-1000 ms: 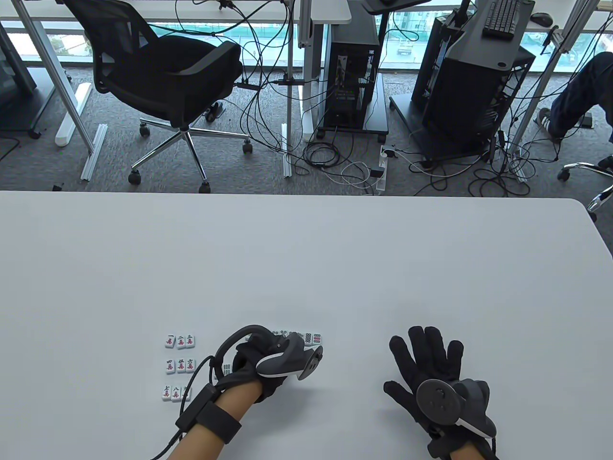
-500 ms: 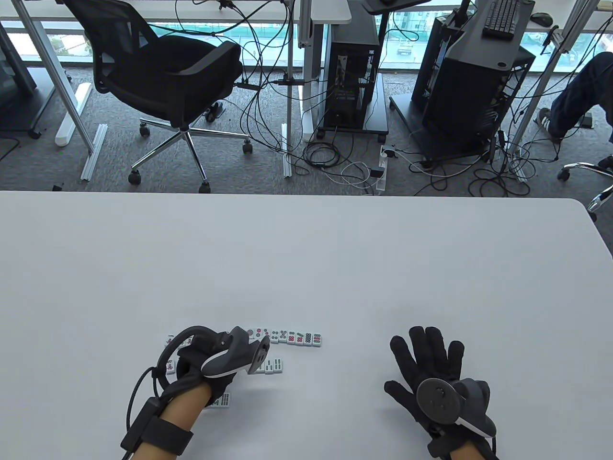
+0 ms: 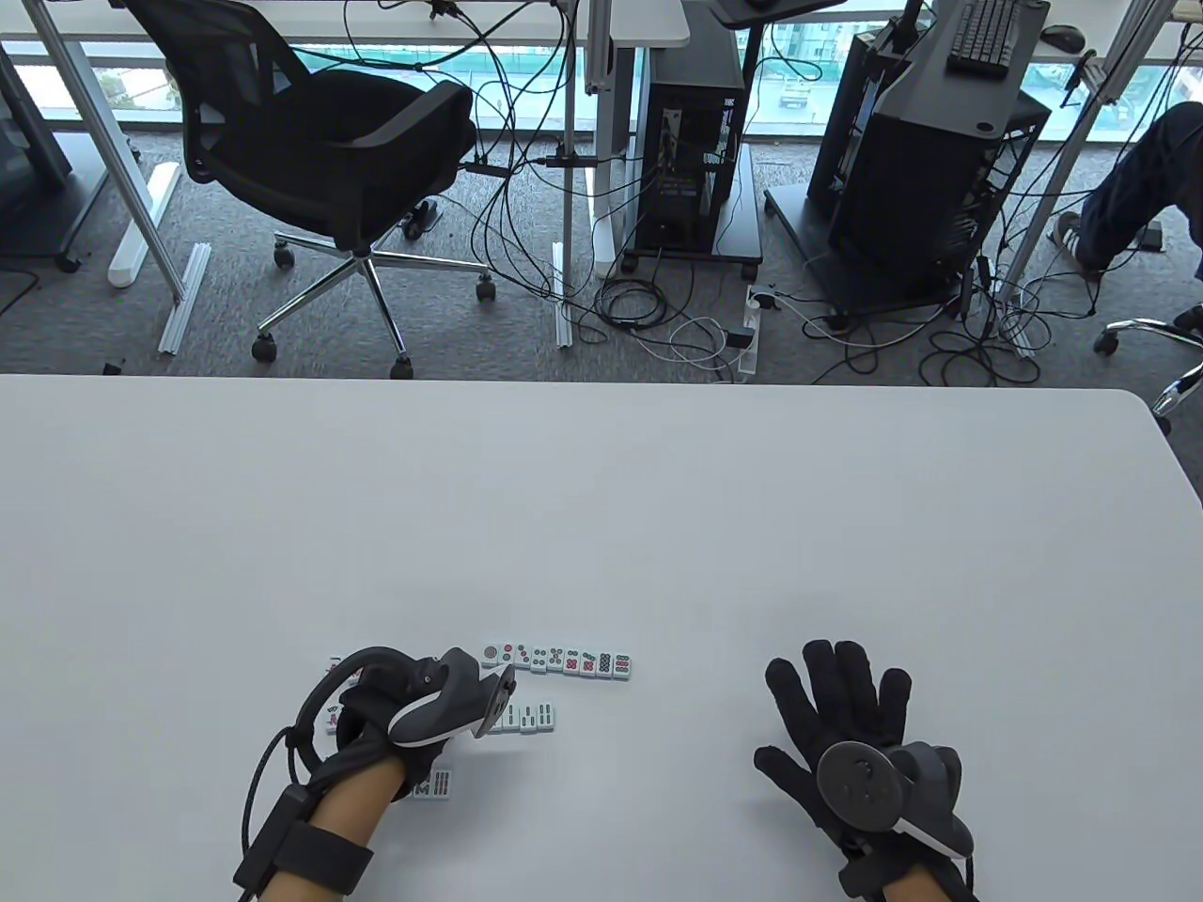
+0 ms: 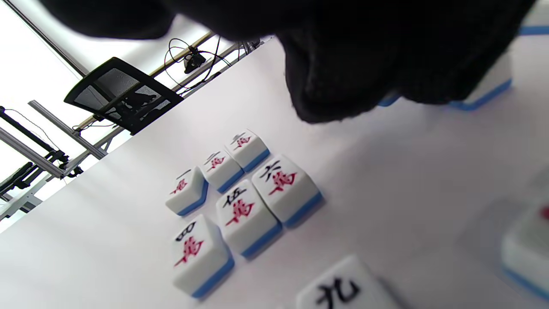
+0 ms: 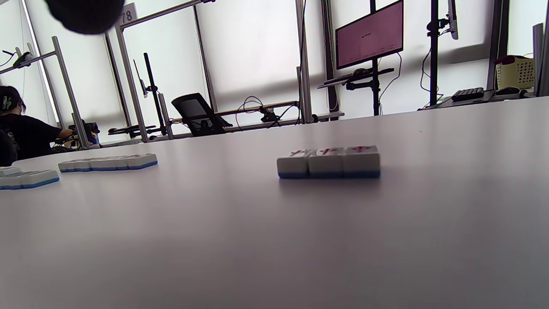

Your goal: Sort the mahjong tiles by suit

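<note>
My left hand [image 3: 399, 709] has swung back from the dot row [image 3: 556, 660] to the character tiles [image 4: 240, 189] over the last second, uncovering that row and the short bamboo row [image 3: 528, 717] beneath it. I take this to mean the last placement is done and I am returning to tidy the character block. Whether my left hand grips anything I cannot tell (the glove fills the top of the wrist view). The character tiles sit just under and ahead of my fingers [image 4: 343, 81], apart from them; a nine tile [image 4: 343, 287] lies nearer the camera. My right hand [image 3: 851, 742] rests flat, fingers spread, on the worktop [image 3: 601, 507], well apart from the tiles.
</note>
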Tool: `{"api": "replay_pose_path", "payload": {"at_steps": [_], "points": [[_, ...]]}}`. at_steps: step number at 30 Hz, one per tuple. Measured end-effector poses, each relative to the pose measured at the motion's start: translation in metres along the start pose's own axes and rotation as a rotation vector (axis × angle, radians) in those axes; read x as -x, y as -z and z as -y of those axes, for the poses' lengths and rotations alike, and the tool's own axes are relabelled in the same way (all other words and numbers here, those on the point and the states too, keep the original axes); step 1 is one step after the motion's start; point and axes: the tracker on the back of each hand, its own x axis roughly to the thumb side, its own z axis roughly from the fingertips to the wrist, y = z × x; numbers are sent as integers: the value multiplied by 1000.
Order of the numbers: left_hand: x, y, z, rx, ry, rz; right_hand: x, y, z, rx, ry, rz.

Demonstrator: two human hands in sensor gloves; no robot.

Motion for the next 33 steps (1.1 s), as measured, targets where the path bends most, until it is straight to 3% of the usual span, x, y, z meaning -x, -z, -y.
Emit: {"api": "replay_pose_path", "payload": {"at_steps": [6,11,16,24,28,33], "points": [[-25,1,-44,-155,-146,57,0,0,0,3,3,3],[-65,5,-63,-180,-176,164,0,0,0,5,2,5],[-93,13,-65,-134,-118,211,0,0,0,6,3,10],[-104,22,-52,-81,-43,219,-1,0,-1,7,6,14],[-102,19,-51,-87,-20,219,0,0,-1,5,3,12],[-77,3,-50,-153,-32,191,0,0,-1,5,0,10]]}}
